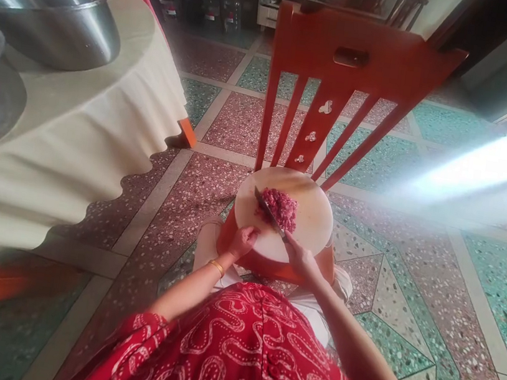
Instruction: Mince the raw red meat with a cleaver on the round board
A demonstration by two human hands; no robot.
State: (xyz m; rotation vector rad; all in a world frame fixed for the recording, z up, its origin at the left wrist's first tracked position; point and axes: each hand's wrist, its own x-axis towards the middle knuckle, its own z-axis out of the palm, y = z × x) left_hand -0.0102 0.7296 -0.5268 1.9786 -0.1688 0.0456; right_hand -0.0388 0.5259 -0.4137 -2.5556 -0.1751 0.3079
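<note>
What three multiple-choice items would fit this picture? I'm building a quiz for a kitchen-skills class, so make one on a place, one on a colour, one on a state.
1. Where does the minced meat lie?
A. in a steel bowl
B. on the round chopping board
C. on the floor

2. What colour is the chair behind the board?
A. orange-red
B. white
C. blue

3. How is the knife held?
A. lying loose on the board
B. in the left hand
C. in the right hand, blade at the meat

Answers: 1 B, the pink heap sits on the pale round board. 2 A, its backrest and slats are orange-red. 3 C, the right hand closes on the handle, while the left hand rests at the board's edge.
</note>
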